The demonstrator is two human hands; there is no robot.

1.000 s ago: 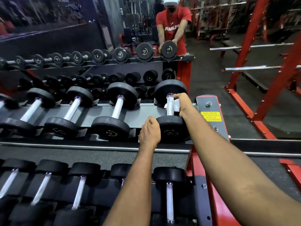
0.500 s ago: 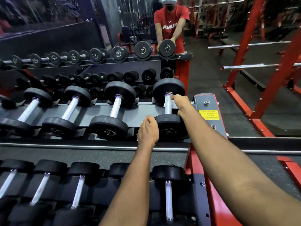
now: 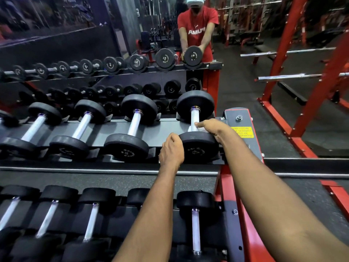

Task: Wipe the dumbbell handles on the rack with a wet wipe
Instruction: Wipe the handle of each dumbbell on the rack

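Now low on the knurled steel handle (image 3: 194, 117) of the rightmost dumbbell (image 3: 198, 148), upper tier of the rack (image 3: 164, 128). Gripped there by the right hand (image 3: 211, 127), fingers curled round the bar just above the near head, with a scrap of pale wet wipe (image 3: 195, 129) showing under the fingertips. Seen a second ago up by the far head, then mid-bar, so drawn toward the camera along nearly the whole length. Probably means one full pass on this handle is about finished, with a twist or a return stroke perhaps wanted before moving left. Steadied at the near head by the left hand (image 3: 171, 150), curled over the rim on its left side, in the same place as before.

Looks bright and silvery along the exposed upper part of the bar, crosshatched, faintly violet at the collar; no telling wet from dry. Black round heads at both ends, cradled in saddles, lying front to back.

To the left, more dumbbells with bare shining neighbouring handles (image 3: 135, 121), none touched by either hand. Below, a second tier of dumbbells (image 3: 195, 229). To the right, a yellow notice (image 3: 242, 132) on the rack's grey end plate, then red frame posts (image 3: 279, 72). Beyond, reflected, a person in a red shirt (image 3: 197, 25) in the same pose.
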